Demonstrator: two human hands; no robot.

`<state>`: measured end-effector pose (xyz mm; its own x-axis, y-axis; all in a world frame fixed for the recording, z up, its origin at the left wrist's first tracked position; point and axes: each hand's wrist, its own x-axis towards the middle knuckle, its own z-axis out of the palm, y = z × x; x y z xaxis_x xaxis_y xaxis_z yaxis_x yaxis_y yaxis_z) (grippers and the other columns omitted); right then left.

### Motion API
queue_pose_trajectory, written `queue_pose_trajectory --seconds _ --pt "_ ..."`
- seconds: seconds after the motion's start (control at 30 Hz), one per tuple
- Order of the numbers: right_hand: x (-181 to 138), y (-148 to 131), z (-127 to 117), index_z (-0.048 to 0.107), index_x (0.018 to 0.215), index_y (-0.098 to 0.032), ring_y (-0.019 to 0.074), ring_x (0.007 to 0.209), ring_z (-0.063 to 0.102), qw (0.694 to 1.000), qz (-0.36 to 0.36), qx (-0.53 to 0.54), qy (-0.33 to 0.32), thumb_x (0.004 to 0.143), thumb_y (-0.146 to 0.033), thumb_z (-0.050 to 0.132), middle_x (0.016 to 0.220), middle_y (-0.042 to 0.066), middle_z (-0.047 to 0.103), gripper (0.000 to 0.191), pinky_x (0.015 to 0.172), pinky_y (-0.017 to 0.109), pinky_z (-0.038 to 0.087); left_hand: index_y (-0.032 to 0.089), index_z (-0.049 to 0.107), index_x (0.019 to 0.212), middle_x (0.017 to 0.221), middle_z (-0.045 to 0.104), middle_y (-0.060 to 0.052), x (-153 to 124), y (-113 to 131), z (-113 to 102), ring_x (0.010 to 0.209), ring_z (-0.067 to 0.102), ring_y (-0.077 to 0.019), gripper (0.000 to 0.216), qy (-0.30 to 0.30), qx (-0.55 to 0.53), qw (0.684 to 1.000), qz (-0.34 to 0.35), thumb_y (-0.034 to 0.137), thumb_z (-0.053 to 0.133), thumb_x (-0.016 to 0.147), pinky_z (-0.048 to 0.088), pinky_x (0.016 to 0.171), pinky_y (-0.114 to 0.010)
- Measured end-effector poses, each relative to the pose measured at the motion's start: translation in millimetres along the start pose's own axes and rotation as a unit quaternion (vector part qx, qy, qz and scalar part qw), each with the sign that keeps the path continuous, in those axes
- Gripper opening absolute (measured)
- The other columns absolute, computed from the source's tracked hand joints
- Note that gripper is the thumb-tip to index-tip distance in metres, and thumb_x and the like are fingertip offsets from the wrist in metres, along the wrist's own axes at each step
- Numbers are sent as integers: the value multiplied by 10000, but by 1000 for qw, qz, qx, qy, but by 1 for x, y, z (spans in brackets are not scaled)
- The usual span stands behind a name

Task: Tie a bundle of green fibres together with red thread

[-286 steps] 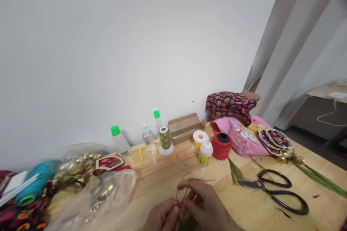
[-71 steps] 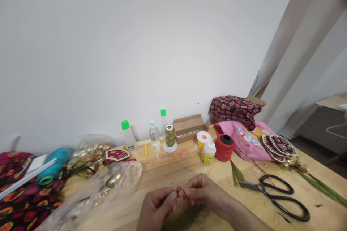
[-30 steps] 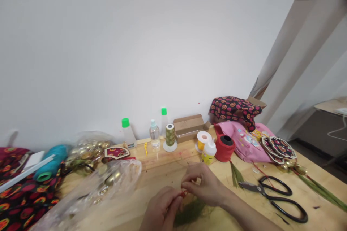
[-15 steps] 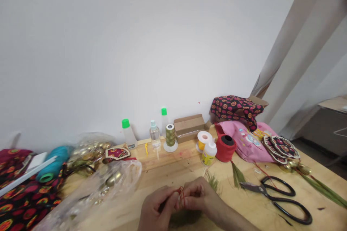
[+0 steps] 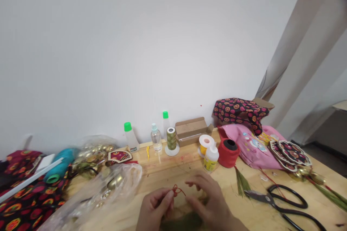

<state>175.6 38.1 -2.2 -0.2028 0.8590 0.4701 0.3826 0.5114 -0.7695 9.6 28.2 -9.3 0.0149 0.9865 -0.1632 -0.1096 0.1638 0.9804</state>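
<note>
My left hand (image 5: 155,207) pinches a thin red cord (image 5: 176,190) that ends in a small knot or loop, low in the middle of the view. A bundle of olive-green tassel threads (image 5: 187,220) lies under both hands. My right hand (image 5: 210,200) sits just right of the cord, fingers curled and loosely apart, and I cannot see it gripping anything. A red thread spool (image 5: 229,152) stands behind the hands.
Black scissors (image 5: 287,204) lie at the right. A glue bottle (image 5: 210,158), yellow spool (image 5: 204,144), olive spool (image 5: 171,140), clear bottles (image 5: 156,141), cardboard box (image 5: 192,131), pink bag (image 5: 252,144) and a plastic bag of brass bells (image 5: 108,184) crowd the wooden table (image 5: 168,168).
My hands were pressed together round the red cord half a second ago. Now the right hand has come off and drawn slightly right, and the left hand alone holds the cord.
</note>
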Motion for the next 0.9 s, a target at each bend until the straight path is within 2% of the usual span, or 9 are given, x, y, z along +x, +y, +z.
queue_pose_trajectory --seconds 0.07,0.13,0.2,0.27,0.43,0.67,0.8,0.9 --pt "-1 2 6 610 914 -177 149 620 536 998 51 21 -29 650 -222 585 735 35 631 268 593 256 434 122 603 499 385 412 57 1 -2 0 381 329 -62 298 -10 -23 1000 -5 406 656 574 218 395 -193" --pt "2 8 11 650 814 -162 147 566 556 988 132 76 -33 674 -242 563 639 32 648 183 551 244 446 122 597 482 372 423 54 3 -4 0 362 324 -54 288 -26 -52 998 -15 386 668 569 214 388 -192" --pt "6 14 11 669 696 -144 156 544 574 972 192 135 -14 684 -295 561 580 43 653 186 519 237 451 114 618 505 359 434 50 4 -5 0 346 320 -45 272 -42 -78 996 -29 373 680 559 204 378 -186" --pt "9 18 9 676 674 -137 170 554 589 963 214 164 15 658 -326 593 594 55 664 208 524 243 459 108 635 522 355 441 46 4 -6 0 337 314 -37 271 -53 -100 993 -44 372 694 542 200 368 -177" --pt "10 14 8 678 663 -152 174 579 592 971 178 146 55 653 -287 608 610 48 667 152 545 239 462 111 633 512 346 440 45 3 -7 0 324 305 -29 271 -61 -125 989 -49 372 704 529 188 356 -170" --pt "9 12 8 672 709 -158 177 594 586 975 157 130 88 680 -294 581 628 51 664 166 549 251 458 114 635 526 346 458 36 1 -10 2 321 319 -33 307 -98 -53 993 -31 417 675 555 170 358 -178" --pt "8 13 5 665 751 -154 179 626 582 979 146 116 84 699 -262 561 649 48 660 158 597 272 459 118 633 542 359 472 33 1 -12 5 325 326 -35 315 -113 -37 993 -27 431 664 564 170 360 -178" --pt "5 14 7 661 769 -147 175 621 579 984 125 104 73 711 -232 540 648 47 652 159 610 284 460 117 630 544 360 461 39 0 -10 6 331 319 -36 295 -103 -36 994 -4 409 660 580 173 365 -179"
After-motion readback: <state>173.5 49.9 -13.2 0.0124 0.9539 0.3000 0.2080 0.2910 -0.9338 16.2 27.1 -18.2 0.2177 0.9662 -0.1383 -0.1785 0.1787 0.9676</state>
